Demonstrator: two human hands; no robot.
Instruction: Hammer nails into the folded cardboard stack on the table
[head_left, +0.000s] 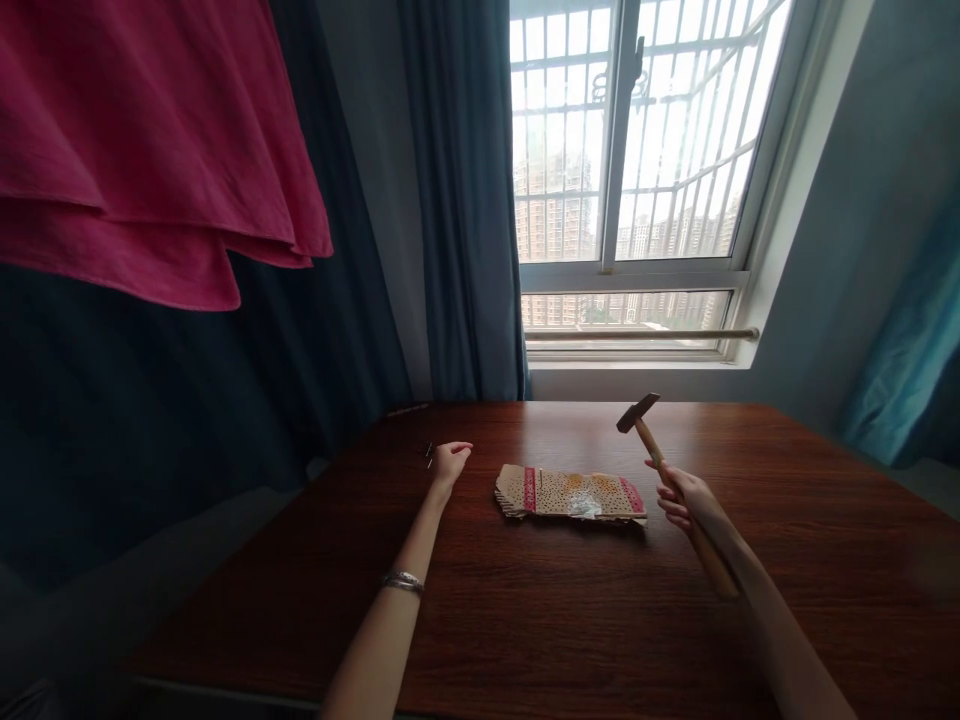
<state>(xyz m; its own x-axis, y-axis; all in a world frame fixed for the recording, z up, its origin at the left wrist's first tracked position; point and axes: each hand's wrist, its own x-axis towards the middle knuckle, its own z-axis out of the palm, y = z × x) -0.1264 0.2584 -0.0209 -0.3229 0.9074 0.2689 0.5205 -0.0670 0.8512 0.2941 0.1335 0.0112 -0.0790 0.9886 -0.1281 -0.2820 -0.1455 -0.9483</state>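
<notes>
My right hand (pixel 688 497) is wrapped round the wooden handle of a hammer (pixel 651 440), its dark metal head raised above the table right of the cardboard. A stack of cardboard (pixel 570 494) with a dotted print, pink bands and a shiny patch of tape lies between my hands. One thin nail (pixel 541 478) stands upright in its left part. Left of the cardboard, apart from it, my left hand (pixel 451 462) has its fingers drawn together; whatever they may hold is hidden. Several small dark nails (pixel 429 455) lie just beyond that hand.
The brown wooden table (pixel 480 620) reaches to the wall under a barred window (pixel 622 150). A pink cloth (pixel 165 150) hangs at the upper left, before blue curtains (pixel 465 200). A thin strip-like object (pixel 407 409) lies at the table's far left edge.
</notes>
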